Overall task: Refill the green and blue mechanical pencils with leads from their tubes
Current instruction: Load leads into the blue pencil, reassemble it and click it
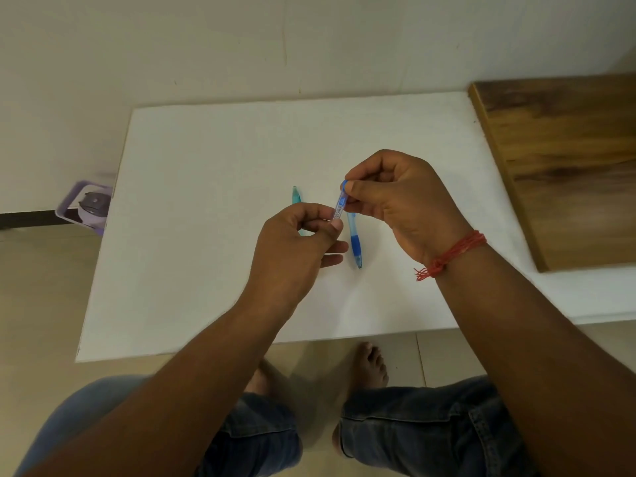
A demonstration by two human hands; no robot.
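Note:
A small clear lead tube (339, 206) with a blue cap is held above the white table (192, 201) between both hands. My left hand (296, 249) pinches its lower end. My right hand (402, 201) pinches the blue cap at its upper end. The blue mechanical pencil (355, 242) lies on the table just beneath the tube, tip toward me. The green mechanical pencil (296, 196) lies to its left, mostly hidden behind my left hand.
A wooden board (564, 160) lies on the table's right side. A purple box (86, 206) sits on the floor past the table's left edge. My knees and bare feet are below the near edge.

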